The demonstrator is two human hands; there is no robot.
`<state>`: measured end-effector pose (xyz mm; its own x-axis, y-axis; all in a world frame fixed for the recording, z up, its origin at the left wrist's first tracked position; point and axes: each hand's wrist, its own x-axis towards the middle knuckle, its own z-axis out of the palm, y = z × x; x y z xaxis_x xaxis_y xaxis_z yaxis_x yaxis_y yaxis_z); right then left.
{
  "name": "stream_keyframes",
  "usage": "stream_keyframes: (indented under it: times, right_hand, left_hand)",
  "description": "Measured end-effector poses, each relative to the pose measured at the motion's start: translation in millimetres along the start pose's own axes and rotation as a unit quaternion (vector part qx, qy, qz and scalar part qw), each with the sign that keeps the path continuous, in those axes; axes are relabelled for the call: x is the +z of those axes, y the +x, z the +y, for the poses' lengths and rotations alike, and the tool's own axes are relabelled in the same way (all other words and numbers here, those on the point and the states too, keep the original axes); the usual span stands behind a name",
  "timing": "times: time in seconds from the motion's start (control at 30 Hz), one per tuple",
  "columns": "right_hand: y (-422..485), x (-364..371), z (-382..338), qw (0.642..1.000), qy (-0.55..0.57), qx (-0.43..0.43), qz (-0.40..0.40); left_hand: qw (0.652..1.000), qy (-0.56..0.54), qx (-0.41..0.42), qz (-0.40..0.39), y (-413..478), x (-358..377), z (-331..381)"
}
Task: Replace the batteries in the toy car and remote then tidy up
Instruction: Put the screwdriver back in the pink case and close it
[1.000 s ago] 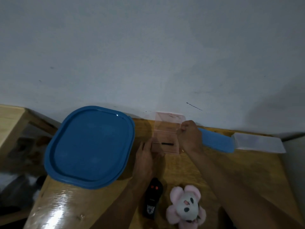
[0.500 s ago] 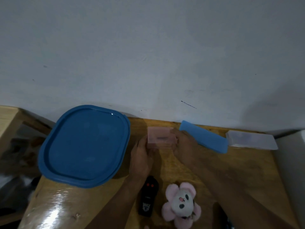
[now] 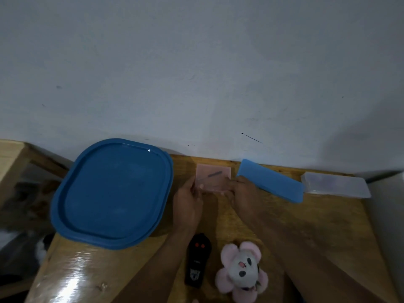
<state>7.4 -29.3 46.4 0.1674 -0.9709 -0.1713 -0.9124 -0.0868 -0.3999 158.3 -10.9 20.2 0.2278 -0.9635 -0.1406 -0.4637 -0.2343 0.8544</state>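
The black remote (image 3: 197,264) lay at the near edge of the table (image 3: 328,226), between the person's forearms and untouched, its two red buttons facing up. No toy car could be made out. The only toy in view was a pink and grey plush mouse (image 3: 241,272), just right of the remote.

Beyond the remote, near the wall (image 3: 196,73), both hands were on a small pink translucent case (image 3: 213,178) that held a slim dark tool (image 3: 215,174), possibly a screwdriver, though it was too blurred to be sure. The left hand (image 3: 189,206) had its grip pinched on the case's near left corner. The right hand (image 3: 242,193) had its grip curled against the right edge, pinching the case from that side. Whether the case's lid was fully seated could not be told.

The step in hand looked like handling the tool case, most likely shutting it away as part of tidying, though opening it to fetch the tool could not be ruled out. If it was being shut, the next move called for pressing the lid down evenly until it caught, then setting the case aside and dealing with the remote.

A large blue lid (image 3: 113,193) lay to the left, overhanging the table's edge. To the right, a long blue lid (image 3: 271,181) lay against the right hand's knuckles, and a clear oblong box (image 3: 335,185) lay beyond it.
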Motion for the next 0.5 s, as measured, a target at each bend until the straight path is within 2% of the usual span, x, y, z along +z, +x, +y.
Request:
stream_keyframes:
  times: [0.23,0.37,0.5]
  right_hand:
    - [0.4,9.3,8.1,0.999,-0.029,-0.026,-0.004]
    - [4.2,7.4,7.0,0.999,-0.039,-0.013,-0.034]
    - [-1.3,2.6,2.0,0.999,0.013,0.012,-0.031]
  left_hand:
    - [0.998,-0.034,-0.054,0.008,5.2,1.3,5.8]
    - [0.997,-0.039,-0.072,0.005,6.5,3.6,4.8]
    - [0.998,-0.004,-0.059,0.024,1.0,5.4,6.0]
